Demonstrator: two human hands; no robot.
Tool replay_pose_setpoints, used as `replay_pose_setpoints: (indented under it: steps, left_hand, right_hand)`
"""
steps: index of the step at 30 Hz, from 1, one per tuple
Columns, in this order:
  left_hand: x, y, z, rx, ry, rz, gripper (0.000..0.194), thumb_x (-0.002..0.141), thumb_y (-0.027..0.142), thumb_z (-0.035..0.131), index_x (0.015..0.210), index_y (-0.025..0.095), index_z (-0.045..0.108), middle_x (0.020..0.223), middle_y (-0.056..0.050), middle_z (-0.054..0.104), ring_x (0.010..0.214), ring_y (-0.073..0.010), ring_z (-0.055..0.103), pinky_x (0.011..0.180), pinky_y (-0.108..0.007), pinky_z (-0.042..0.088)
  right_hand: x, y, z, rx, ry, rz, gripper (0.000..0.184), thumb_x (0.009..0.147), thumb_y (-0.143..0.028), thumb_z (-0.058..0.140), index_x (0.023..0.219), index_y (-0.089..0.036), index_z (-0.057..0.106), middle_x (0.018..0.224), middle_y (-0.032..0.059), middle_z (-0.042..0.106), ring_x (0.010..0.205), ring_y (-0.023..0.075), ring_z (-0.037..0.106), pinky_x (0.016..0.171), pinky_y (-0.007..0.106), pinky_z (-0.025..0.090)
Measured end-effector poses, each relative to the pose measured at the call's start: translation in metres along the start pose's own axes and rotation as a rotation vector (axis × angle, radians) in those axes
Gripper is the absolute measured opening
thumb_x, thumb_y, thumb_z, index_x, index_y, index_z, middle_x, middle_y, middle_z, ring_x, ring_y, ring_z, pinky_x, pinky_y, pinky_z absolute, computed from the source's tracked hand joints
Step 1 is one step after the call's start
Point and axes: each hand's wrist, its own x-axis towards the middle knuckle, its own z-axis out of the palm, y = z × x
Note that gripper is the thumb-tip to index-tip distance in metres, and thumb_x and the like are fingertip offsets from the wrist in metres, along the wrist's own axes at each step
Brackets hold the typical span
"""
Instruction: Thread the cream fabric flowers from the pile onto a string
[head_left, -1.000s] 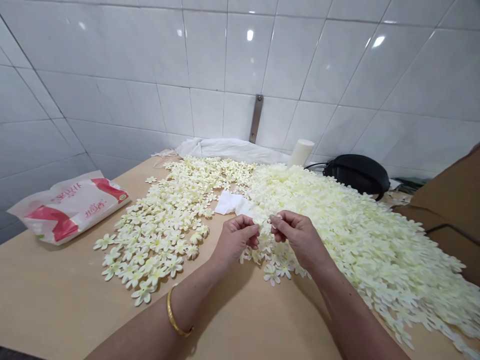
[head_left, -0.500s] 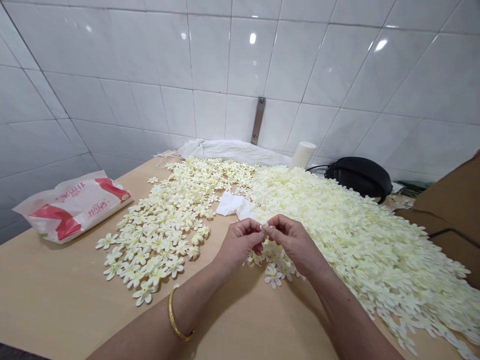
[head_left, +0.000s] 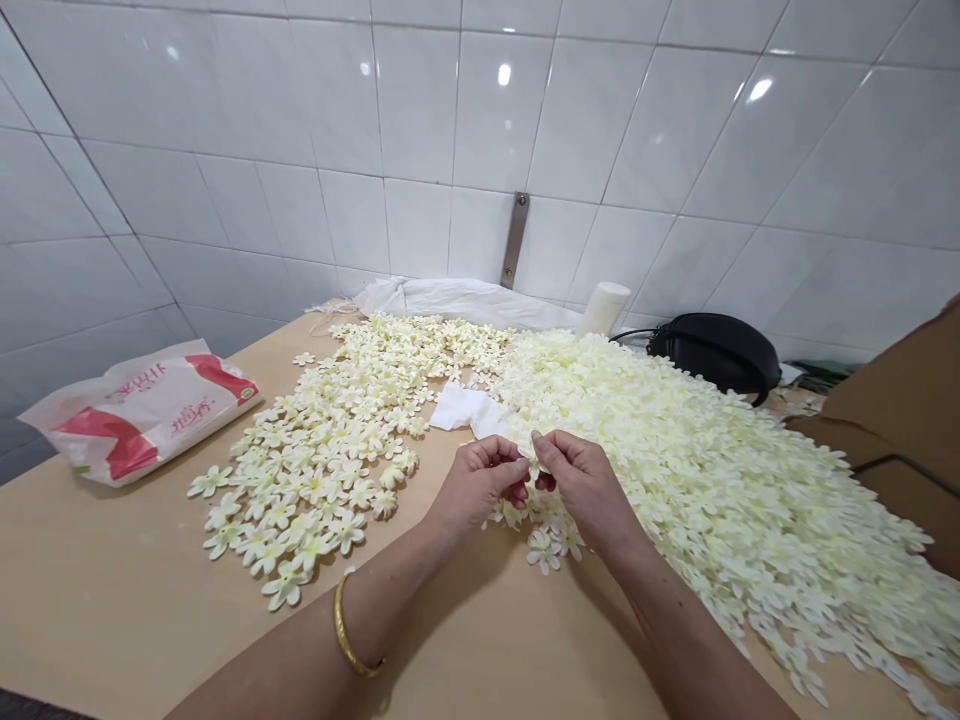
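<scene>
My left hand (head_left: 480, 485) and my right hand (head_left: 581, 485) meet over the table, both closed in a pinch on one small artificial flower (head_left: 529, 458). Its pale petals show between the fingertips; the rest is hidden. Just below the fingers, a few loose flowers (head_left: 544, 550) lie on the wooden tabletop (head_left: 480, 630). To the right spreads a deep heap of flat, pale yellow flowers (head_left: 712, 490). On the left side lies a looser spread of cupped flowers (head_left: 322, 470). A white tissue (head_left: 466, 408) rests behind my left hand. A gold bangle circles my left wrist.
A red and white tissue packet (head_left: 154, 410) lies at the left. Along the tiled wall are crumpled white plastic (head_left: 450, 298), a white cylinder (head_left: 604, 308) and a black case (head_left: 716, 350). Brown cardboard (head_left: 892, 400) stands at the right edge.
My right thumb and fingers have shifted slightly on the flower, and more of its petals now show between my hands. My left hand keeps its pinch in nearly the same place.
</scene>
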Motion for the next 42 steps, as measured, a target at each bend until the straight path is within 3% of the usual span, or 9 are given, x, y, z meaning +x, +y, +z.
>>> replay_pose_setpoints:
  steps: [6, 12, 14, 19, 26, 32, 42]
  left_hand:
    - [-0.002, 0.003, 0.0, 0.023, 0.088, 0.06, 0.015, 0.06, 0.021, 0.063, 0.059, 0.014, 0.051, 0.044, 0.005, 0.051, 0.038, -0.0053, 0.045, 0.043, -0.018, 0.038]
    - [-0.003, 0.001, 0.004, -0.081, 0.056, 0.013, 0.017, 0.057, 0.021, 0.065, 0.058, 0.014, 0.05, 0.045, 0.004, 0.053, 0.038, -0.0068, 0.047, 0.04, -0.02, 0.04]
    - [-0.002, -0.001, 0.005, -0.139, 0.054, -0.024, 0.018, 0.056, 0.021, 0.066, 0.058, 0.014, 0.05, 0.046, 0.003, 0.054, 0.038, -0.007, 0.048, 0.039, -0.02, 0.04]
    - [-0.001, -0.002, 0.004, -0.166, 0.046, -0.06, 0.02, 0.056, 0.024, 0.068, 0.059, 0.013, 0.051, 0.046, 0.003, 0.053, 0.038, -0.007, 0.048, 0.04, -0.021, 0.041]
    - [-0.003, 0.001, 0.005, -0.161, -0.028, -0.072, 0.026, 0.059, 0.032, 0.07, 0.064, 0.013, 0.053, 0.055, 0.0, 0.056, 0.044, -0.0085, 0.052, 0.044, -0.022, 0.044]
    - [-0.002, 0.006, 0.004, -0.237, 0.052, -0.096, 0.027, 0.063, 0.037, 0.065, 0.066, 0.012, 0.055, 0.055, 0.0, 0.055, 0.045, -0.0077, 0.051, 0.044, -0.02, 0.044]
    - [-0.001, 0.008, 0.001, -0.168, 0.066, -0.067, 0.019, 0.058, 0.025, 0.068, 0.059, 0.011, 0.055, 0.051, 0.001, 0.055, 0.044, -0.0072, 0.05, 0.046, -0.021, 0.044]
  right_hand:
    - [0.0, -0.002, -0.001, 0.007, -0.092, -0.048, 0.022, 0.071, -0.036, 0.054, 0.064, -0.017, 0.048, 0.058, -0.0024, 0.047, 0.054, 0.0107, 0.045, 0.052, 0.023, 0.037]
    - [-0.005, 0.0, 0.012, -0.291, 0.19, -0.203, 0.016, 0.077, -0.025, 0.042, 0.062, -0.019, 0.043, 0.05, -0.0045, 0.042, 0.048, 0.0102, 0.04, 0.047, 0.022, 0.031]
    - [-0.004, 0.001, 0.014, -0.343, 0.217, -0.213, 0.019, 0.079, -0.026, 0.039, 0.062, -0.02, 0.041, 0.049, -0.0049, 0.041, 0.047, 0.0101, 0.038, 0.046, 0.022, 0.03]
    - [0.0, 0.002, 0.011, -0.329, 0.193, -0.135, 0.026, 0.081, -0.033, 0.038, 0.058, -0.02, 0.035, 0.048, -0.0057, 0.036, 0.045, 0.0095, 0.036, 0.045, 0.021, 0.029]
    - [-0.001, 0.001, 0.011, -0.357, 0.227, -0.178, 0.029, 0.081, -0.032, 0.039, 0.056, -0.02, 0.033, 0.046, -0.0065, 0.033, 0.044, 0.0086, 0.031, 0.044, 0.021, 0.026]
    - [0.0, 0.004, 0.011, -0.287, 0.172, -0.18, 0.028, 0.082, -0.034, 0.039, 0.058, -0.019, 0.036, 0.049, -0.0066, 0.032, 0.046, 0.0083, 0.031, 0.044, 0.02, 0.026]
    - [0.0, 0.006, 0.009, -0.215, 0.081, -0.168, 0.022, 0.082, -0.031, 0.04, 0.063, -0.02, 0.04, 0.052, -0.0053, 0.037, 0.048, 0.0092, 0.035, 0.046, 0.021, 0.03]
